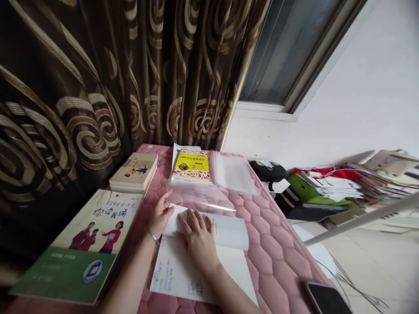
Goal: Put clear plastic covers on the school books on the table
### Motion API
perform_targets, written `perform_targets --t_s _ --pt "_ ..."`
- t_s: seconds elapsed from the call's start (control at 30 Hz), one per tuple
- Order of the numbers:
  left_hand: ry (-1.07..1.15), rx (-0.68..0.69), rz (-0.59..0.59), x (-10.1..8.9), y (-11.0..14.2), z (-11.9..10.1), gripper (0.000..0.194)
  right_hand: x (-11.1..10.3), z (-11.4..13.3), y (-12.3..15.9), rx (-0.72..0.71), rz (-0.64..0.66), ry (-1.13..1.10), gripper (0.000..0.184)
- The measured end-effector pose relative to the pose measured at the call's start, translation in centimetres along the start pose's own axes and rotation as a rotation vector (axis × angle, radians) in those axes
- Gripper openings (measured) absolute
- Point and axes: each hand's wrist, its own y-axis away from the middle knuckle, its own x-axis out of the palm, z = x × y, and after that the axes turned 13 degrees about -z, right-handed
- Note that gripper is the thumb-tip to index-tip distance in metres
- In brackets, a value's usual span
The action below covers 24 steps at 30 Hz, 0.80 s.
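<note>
An open book (pixel 229 266) lies in front of me, with blue handwriting on its lower page and its upper leaf (pixel 231 229) spread away from me. A clear plastic book cover (pixel 203 198) reaches out beyond the book's far edge. My left hand (pixel 159 217) is at the far left corner, thumb and fingers pinching the edge of the clear cover close to the leaf; the exact grip is partly hidden. My right hand (pixel 198 237) rests palm down on the book, fingers spread across the upper leaf.
The pink quilted surface (pixel 271 270) carries a large green-and-white book (pixel 88 244), a book stack (pixel 134 172), a yellow-covered book (pixel 193 165) and clear plastic covers (pixel 234 172). A phone-like dark device (pixel 327 298) lies at the right edge. Papers (pixel 334 185) pile up beyond.
</note>
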Motion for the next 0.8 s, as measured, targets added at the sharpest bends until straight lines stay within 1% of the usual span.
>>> perform_targets --t_s 0.27,0.43,0.53,0.6,0.67,0.73,0.8 --pt "-0.055 0.021 0.023 -0.1 0.2 -0.2 0.074 0.2 -0.2 -0.2 -0.02 -0.045 0.028 0.053" --pt "-0.163 0.107 -0.038 -0.3 0.2 0.2 0.068 0.4 -0.1 -0.2 -0.066 -0.085 0.016 0.055" --pt "-0.173 0.158 -0.064 -0.3 0.1 0.3 0.064 -0.4 -0.2 -0.6 -0.059 -0.096 -0.053 0.05" --pt "-0.159 0.165 -0.058 -0.3 0.1 0.3 0.064 -1.4 -1.0 -1.2 0.006 -0.109 -0.096 0.045" --pt "-0.16 0.162 -0.054 -0.3 0.1 0.3 0.066 -2.5 -2.6 -1.8 0.124 -0.136 -0.102 0.042" --pt "-0.17 0.168 -0.069 -0.5 0.0 0.5 0.066 -3.3 -5.2 -2.3 0.271 -0.159 -0.077 0.045" --pt "-0.174 0.165 -0.079 -0.6 -0.2 0.7 0.067 -3.6 -8.2 -2.4 0.426 -0.158 -0.059 0.054"
